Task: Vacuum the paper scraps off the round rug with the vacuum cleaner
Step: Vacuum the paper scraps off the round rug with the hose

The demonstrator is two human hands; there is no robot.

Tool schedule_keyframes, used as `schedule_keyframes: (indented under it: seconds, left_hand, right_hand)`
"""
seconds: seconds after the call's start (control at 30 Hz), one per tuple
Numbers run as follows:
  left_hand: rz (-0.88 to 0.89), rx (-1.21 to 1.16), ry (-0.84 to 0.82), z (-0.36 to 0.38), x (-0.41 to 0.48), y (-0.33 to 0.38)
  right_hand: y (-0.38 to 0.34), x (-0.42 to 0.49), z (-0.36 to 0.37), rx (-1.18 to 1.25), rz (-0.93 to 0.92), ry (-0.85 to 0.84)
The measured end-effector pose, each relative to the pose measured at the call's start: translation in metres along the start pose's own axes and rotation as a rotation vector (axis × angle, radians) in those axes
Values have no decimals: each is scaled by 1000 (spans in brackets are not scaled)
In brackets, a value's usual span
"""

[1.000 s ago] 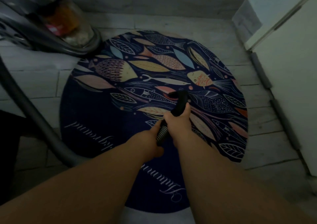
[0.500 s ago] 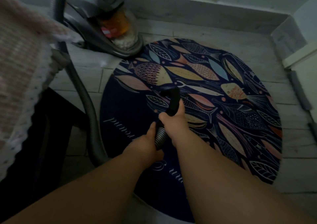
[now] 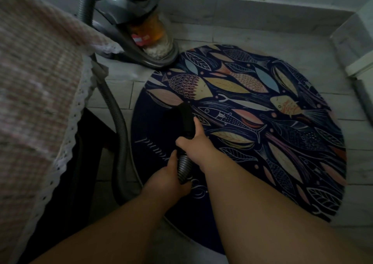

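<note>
Pointing nozzle (image 3: 186, 120) toward 12 o'clock, tip over the 9 o'clock half of rug (image 3: 262, 142). Gripping nozzle's rear with right hand (image 3: 196, 145), fingers wrapped round it, one finger stretched along it. Clutching ribbed hose (image 3: 184, 169) at 6 o'clock of that with left hand (image 3: 167, 183), fingers curled round it. Trailing hose round by 9 o'clock up to vacuum (image 3: 137, 27), standing at rug's 11 o'clock edge. Showing lace-edged cloth (image 3: 36, 82) at far 9 o'clock.
</note>
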State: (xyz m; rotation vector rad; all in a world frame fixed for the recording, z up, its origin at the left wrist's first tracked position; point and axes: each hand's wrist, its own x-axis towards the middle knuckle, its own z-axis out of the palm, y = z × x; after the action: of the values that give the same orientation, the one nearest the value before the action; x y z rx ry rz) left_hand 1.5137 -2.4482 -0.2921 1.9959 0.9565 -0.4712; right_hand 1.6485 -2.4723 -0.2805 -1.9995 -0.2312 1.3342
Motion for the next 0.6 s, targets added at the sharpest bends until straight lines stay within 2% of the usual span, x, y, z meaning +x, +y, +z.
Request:
schedule_keyframes:
  seconds: [0.23, 0.6]
  left_hand:
    - [45, 136, -19, 28, 1, 17]
    - [152, 257, -176, 118, -7, 121]
  right_hand:
    - [30, -9, -26, 14, 24, 37]
    - [113, -55, -146, 123, 92, 191]
